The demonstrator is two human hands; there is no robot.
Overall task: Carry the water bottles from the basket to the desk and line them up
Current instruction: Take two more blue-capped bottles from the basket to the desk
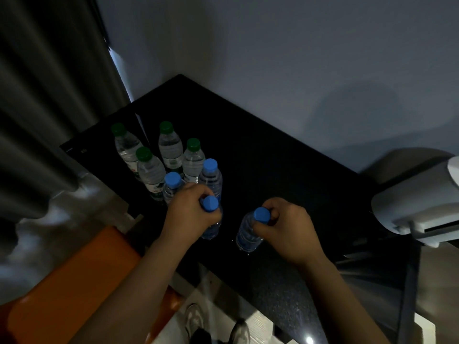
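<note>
- Nearest the person, shoes [193, 319] stand on the floor and an orange object [74, 281] sits low on the left. Whether that is the basket cannot be told.
- The left hand [191, 209] has its fingers curled round the neck of the left bottle [212, 227], blue-capped and about upright over the near part of the black desk [285, 150]. The knuckles are just beside a standing cap, so on release the hand would do best to lift straight up and not sweep sideways.
- The right hand [285, 227] pinches the right bottle [248, 234] just under its blue cap, and this bottle leans. It is not clear whether either base rests on the desktop. The step looks like setting these 2 down, so the leaning bottle should be righted first, then seated flat and drawn in toward its neighbour — the 2 are apart now.
- Just beyond the left hand, 2 standing blue-capped bottles [210, 175] are close together.
- Behind them is a bunch of green-capped bottles [171, 147] — clustered, not yet a clean line. Some at the far left may be reflections.
- Farthest off are a white appliance [417, 202] on the right, a dark curtain [49, 95] and a pale wall [273, 45].
</note>
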